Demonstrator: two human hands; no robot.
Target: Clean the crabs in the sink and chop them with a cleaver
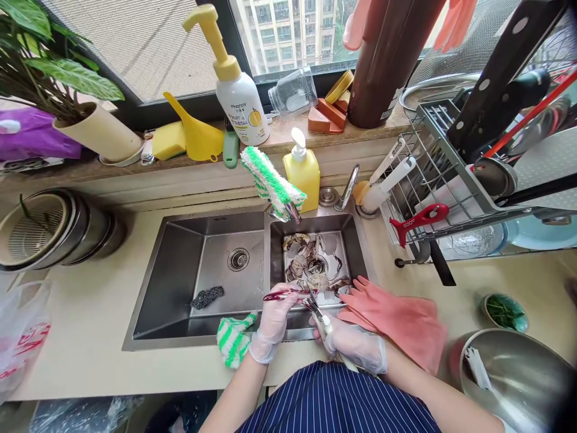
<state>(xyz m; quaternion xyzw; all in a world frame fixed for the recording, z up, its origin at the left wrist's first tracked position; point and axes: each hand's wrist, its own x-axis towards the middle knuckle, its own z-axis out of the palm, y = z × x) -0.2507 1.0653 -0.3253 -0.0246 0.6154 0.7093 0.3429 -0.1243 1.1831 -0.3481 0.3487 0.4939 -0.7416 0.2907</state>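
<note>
Left hand [273, 325], in a thin clear glove, pinched a slim reddish piece [282, 294] held level. Right hand [354, 346], gloved alike, gripped steel scissors [314, 305] with blades angled up at that piece, both kept over the sink [180, 240], probably so scraps dropped in. Just beyond the hands, jagged grey-brown shell bits [315, 264] lay wet round the drain; limp pink rubber gloves [392, 319] lay right of the right hand, and a fuzzy green-white cloth [232, 340] draped the rim left of the left hand.
</note>
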